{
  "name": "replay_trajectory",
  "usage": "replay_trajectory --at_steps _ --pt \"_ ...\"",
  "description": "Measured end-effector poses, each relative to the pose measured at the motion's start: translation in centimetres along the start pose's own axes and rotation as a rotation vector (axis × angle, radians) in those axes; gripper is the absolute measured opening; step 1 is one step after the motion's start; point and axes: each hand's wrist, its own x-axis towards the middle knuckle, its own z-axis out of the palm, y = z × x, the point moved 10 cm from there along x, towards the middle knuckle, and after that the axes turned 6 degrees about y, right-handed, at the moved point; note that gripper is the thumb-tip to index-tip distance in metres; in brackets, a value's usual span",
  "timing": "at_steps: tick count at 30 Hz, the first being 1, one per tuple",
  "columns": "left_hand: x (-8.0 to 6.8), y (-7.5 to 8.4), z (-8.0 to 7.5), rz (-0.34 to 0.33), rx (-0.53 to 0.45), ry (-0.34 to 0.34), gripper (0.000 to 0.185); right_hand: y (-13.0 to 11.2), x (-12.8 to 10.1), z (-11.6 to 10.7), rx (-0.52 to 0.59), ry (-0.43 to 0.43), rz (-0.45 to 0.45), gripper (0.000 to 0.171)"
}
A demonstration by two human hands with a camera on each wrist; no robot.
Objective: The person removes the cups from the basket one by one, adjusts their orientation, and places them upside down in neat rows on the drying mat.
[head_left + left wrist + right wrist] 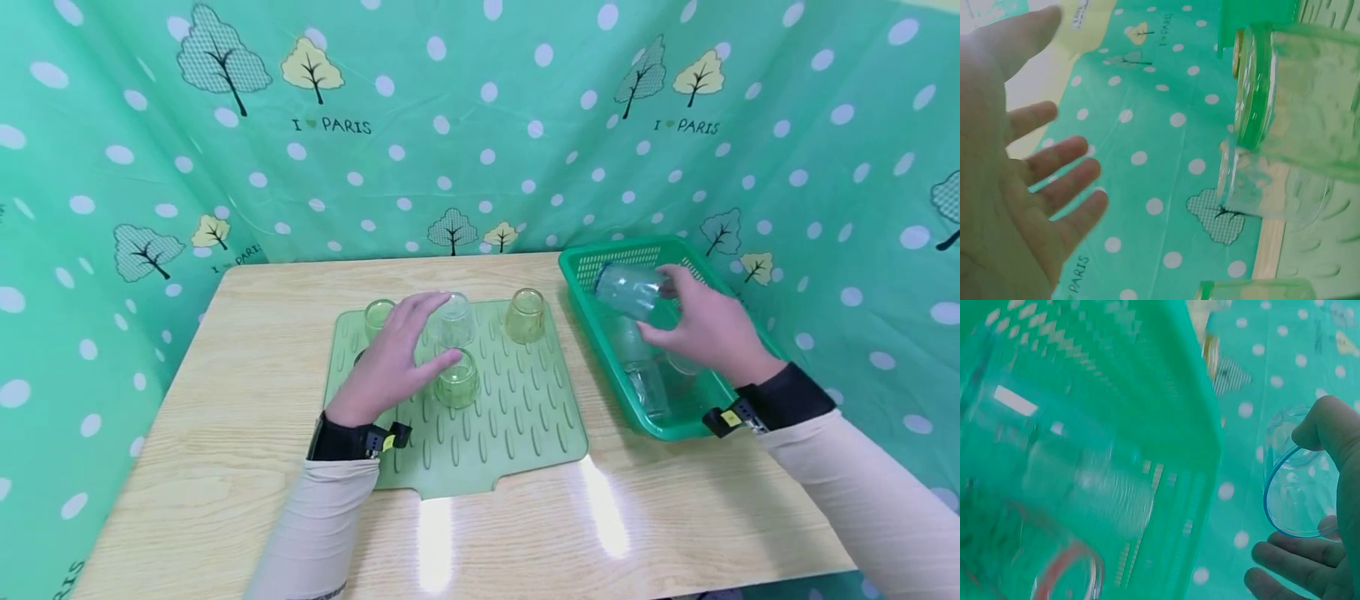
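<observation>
My right hand (708, 325) holds a clear drinking glass (628, 290) on its side above the green basket (611, 375). Its blue rim shows in the right wrist view, with the thumb against the glass (1294, 494). My left hand (393, 358) is over the drying mat (517, 417), fingers apart and holding nothing. Close to it stand a green glass (457, 382) and a clear glass (455, 325), both upside down. Another green glass (378, 315) is partly hidden behind that hand. A yellowish glass (525, 317) stands at the mat's back right corner.
More clear glasses (648, 392) lie inside the basket, which sits at the right of the wooden table (187, 467). A green dotted curtain (465, 167) hangs behind and along the sides.
</observation>
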Motion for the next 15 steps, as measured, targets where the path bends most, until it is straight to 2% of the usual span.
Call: replay_trajectory --at_steps 8,15 --pt "0.4 2.3 -0.5 0.074 -0.028 0.056 0.074 -5.5 -0.5 1.4 0.045 0.069 -0.17 0.082" --pt "1.3 4.4 -0.5 0.119 -0.043 0.06 0.069 -9.5 -1.2 3.1 0.098 0.073 -0.242 0.084"
